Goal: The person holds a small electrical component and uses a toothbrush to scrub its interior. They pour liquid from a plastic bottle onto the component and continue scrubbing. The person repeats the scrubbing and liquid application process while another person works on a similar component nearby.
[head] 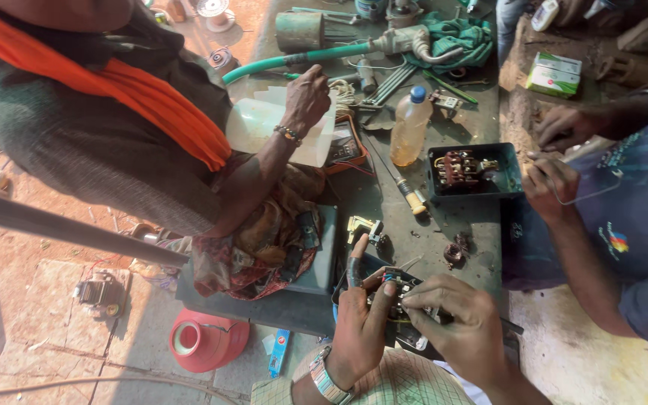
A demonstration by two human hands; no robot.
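Observation:
My left hand point(361, 319), with a metal watch on the wrist, grips a small black electrical unit point(397, 289) with wires at the near edge of the workbench point(444, 225). My right hand point(455, 319) pinches the wiring on top of the same unit with thumb and forefinger. Most of the unit is hidden under my fingers.
A person with an orange scarf point(144, 90) leans in from the left, hand on a white plastic jug point(264, 124). Another person at right works on an open black box with red parts point(470, 171). A yellowish bottle point(410, 126), screwdriver point(406, 191), green hose point(294, 58) and red funnel point(208, 341) lie around.

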